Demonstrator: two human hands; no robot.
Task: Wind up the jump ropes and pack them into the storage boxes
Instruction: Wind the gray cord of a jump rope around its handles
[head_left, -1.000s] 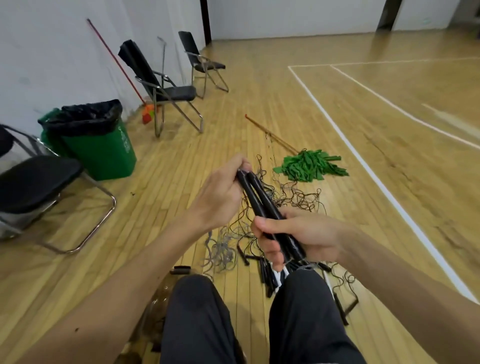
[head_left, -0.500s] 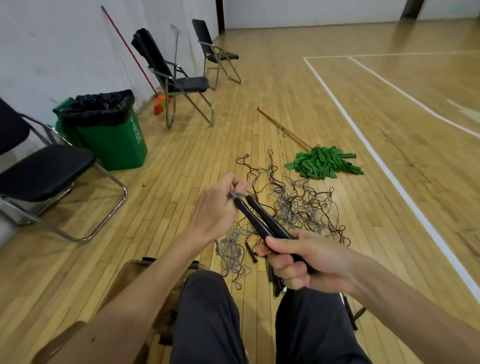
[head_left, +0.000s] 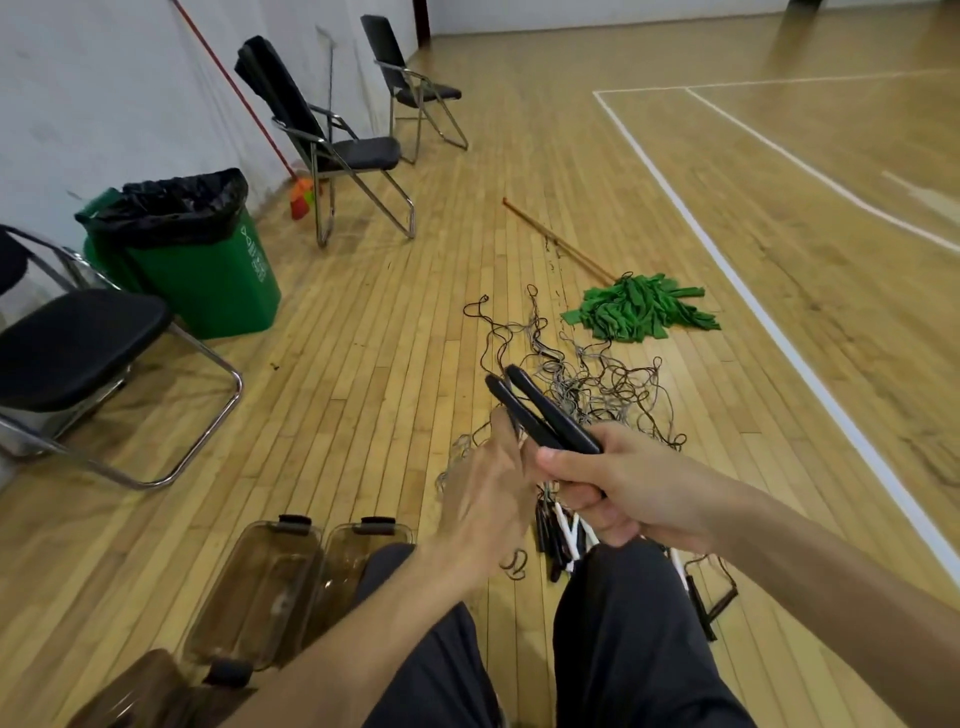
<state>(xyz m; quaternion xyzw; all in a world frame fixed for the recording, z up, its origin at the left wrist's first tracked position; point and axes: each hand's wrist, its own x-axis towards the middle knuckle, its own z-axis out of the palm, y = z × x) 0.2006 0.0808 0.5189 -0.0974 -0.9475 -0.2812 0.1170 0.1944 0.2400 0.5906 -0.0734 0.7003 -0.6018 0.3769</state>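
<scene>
My right hand (head_left: 623, 480) grips two black jump rope handles (head_left: 540, 410) side by side, tips pointing up and to the left. My left hand (head_left: 483, 501) is just left of and below them, blurred by motion; its grip is unclear. A thin cord loop (head_left: 514, 566) hangs under it. A tangle of dark and grey ropes (head_left: 592, 382) lies on the floor beyond the hands. More black and white handles (head_left: 561, 538) lie between my knees. Two clear brown storage boxes (head_left: 249, 587) (head_left: 348, 551) stand open by my left leg.
A third brown box (head_left: 130, 691) sits at the lower left. A green bin (head_left: 208, 270) and folding chairs (head_left: 78, 343) (head_left: 343, 150) line the left wall. A green mop (head_left: 641, 312) lies past the ropes. White court lines (head_left: 779, 332) run on the right.
My left hand has left the handle tips and dropped down beside my right hand. The view has tilted down, bringing the storage boxes into sight.
</scene>
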